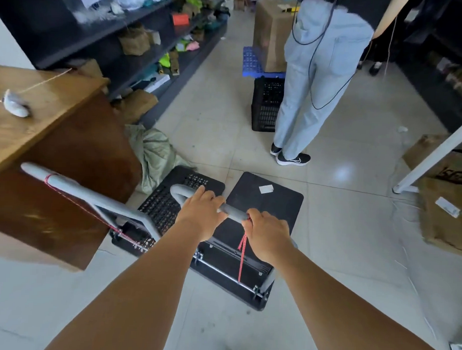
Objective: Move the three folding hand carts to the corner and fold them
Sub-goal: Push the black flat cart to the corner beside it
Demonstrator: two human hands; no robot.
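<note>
Two black folding hand carts stand side by side on the tiled floor in front of me. The right cart (pixel 265 202) has a smooth deck with a white label. Its grey handle (pixel 231 210) stands upright, and a red cord hangs from it. My left hand (pixel 201 215) and my right hand (pixel 268 235) both grip that handle. The left cart (pixel 166 206) has a perforated deck. Its grey handle (pixel 69 187) leans toward the wooden desk, tied with red cord. A third cart is not in view.
A wooden desk (pixel 50 132) stands close on the left, with a green sack (pixel 154 156) at its foot. A person in light trousers (pixel 311 80) stands ahead beside a black crate (pixel 266 105). Dark shelves line the left wall. Cardboard boxes (pixel 446 208) lie at right.
</note>
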